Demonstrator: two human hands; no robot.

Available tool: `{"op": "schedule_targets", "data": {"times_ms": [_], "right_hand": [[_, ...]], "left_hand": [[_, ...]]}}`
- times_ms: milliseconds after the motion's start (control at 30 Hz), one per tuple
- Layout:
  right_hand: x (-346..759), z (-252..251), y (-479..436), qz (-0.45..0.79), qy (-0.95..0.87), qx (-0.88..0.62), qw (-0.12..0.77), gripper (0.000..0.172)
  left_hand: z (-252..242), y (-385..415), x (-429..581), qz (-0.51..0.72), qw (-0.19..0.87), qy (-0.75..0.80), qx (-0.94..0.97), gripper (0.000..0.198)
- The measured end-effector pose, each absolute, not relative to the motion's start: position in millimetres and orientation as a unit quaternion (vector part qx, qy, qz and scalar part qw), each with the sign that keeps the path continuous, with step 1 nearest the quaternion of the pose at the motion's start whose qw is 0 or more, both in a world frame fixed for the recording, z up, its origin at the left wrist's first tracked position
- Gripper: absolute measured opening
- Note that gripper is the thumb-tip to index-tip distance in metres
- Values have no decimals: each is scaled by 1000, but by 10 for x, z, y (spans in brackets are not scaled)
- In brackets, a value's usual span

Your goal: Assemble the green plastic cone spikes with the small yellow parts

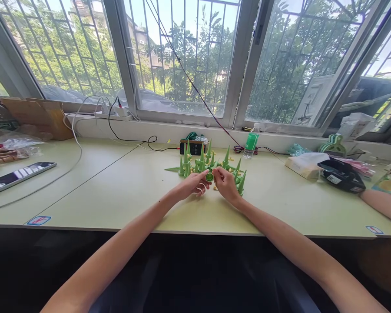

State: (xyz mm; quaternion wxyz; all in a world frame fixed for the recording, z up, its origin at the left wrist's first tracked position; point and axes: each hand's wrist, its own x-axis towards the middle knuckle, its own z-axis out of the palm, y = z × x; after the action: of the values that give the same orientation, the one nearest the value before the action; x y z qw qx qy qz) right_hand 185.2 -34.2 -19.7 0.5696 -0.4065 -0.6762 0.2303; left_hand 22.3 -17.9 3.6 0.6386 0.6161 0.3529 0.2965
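Note:
My left hand (195, 183) is closed on a green cone-shaped piece (209, 177), whose round base faces me. Just to its right, my right hand (226, 182) pinches at the edge of that base; whatever lies between its fingertips is too small to make out. Behind and around both hands stand several pointed green cones (202, 163), upright or leaning. One thin green cone (172, 168) lies on its side at the left of the group. Small yellow bits show among them, partly hidden.
Behind the cones a dark phone (193, 148) leans upright with a cable. A green-labelled bottle (251, 141) stands by the sill. Another phone (21, 176) and a white cable lie left. A tissue pack (306, 164), a black pouch (342, 174) and another person's arm (386, 206) are right.

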Motion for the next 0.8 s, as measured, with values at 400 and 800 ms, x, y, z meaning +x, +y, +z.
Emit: {"op": "schedule_targets", "data": {"times_ms": [400, 800], "right_hand": [[1879, -218, -283, 156, -699, -435, 546, 41], [1895, -223, -270, 129, -697, -472, 524, 43]], "left_hand": [[-25, -194, 222, 331, 450, 351, 752, 47], [-120, -142, 233, 402, 149, 311, 848, 24]]}}
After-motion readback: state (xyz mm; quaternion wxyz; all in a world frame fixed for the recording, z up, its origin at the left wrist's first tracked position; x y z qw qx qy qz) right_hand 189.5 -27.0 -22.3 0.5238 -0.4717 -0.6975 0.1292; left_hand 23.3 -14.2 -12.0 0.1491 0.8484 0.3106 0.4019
